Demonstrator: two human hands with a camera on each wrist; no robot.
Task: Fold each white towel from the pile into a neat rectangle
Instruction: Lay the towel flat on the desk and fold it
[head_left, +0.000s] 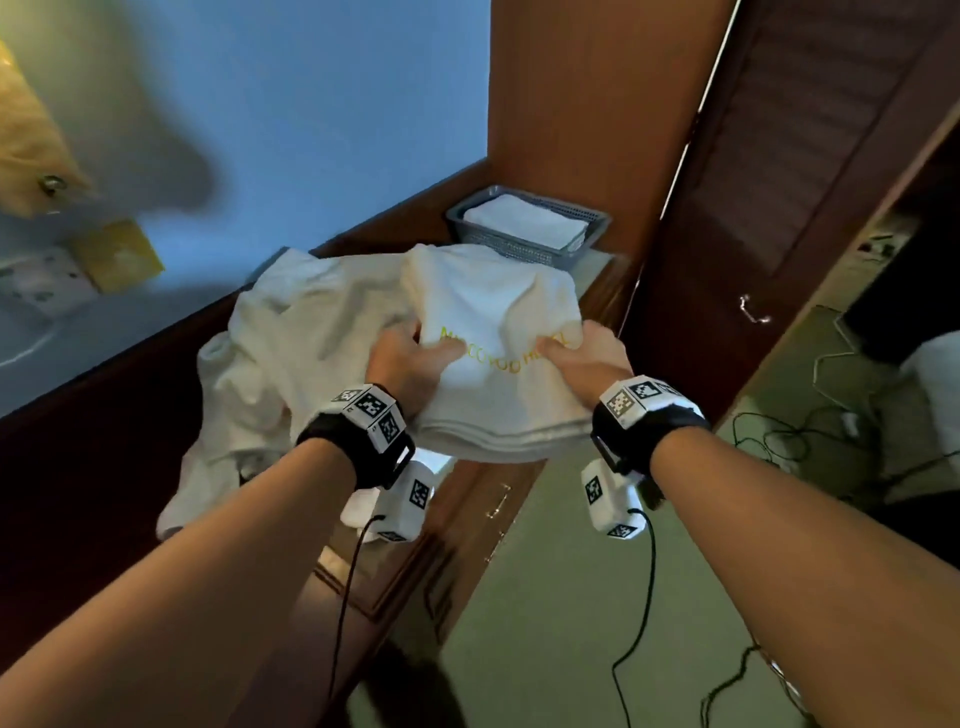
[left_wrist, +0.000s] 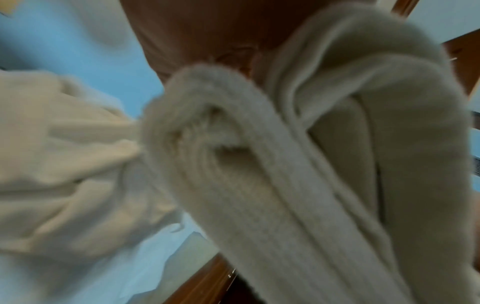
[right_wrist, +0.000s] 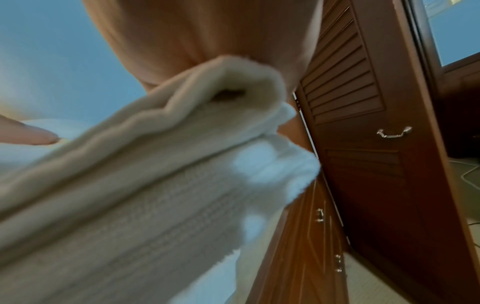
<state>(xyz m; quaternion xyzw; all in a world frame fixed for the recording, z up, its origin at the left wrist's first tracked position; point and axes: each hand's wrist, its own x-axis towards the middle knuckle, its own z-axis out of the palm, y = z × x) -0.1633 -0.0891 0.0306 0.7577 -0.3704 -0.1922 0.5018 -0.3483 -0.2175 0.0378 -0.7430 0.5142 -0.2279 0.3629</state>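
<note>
Blue wall behind a dark wooden cabinet; louvred door to the right.

Head view: folded towel, white with yellow lettering, held above the cabinet's near edge. Left hand grasps its left side, thumb on top; right hand grasps its right side likewise. Layered fold edges face the person. Pile of loose white towels lies on the cabinet, left of and partly under the held one. Grey basket beyond it, holding folded white cloth. Cables on the green floor.

Left wrist view: blurred. Towel in thick stacked folds fills the middle and right; pile at left. Fingers hidden.

Right wrist view: towel crosses the frame in layers, one fingertip beside it at left. Door with a metal handle at right.
</note>
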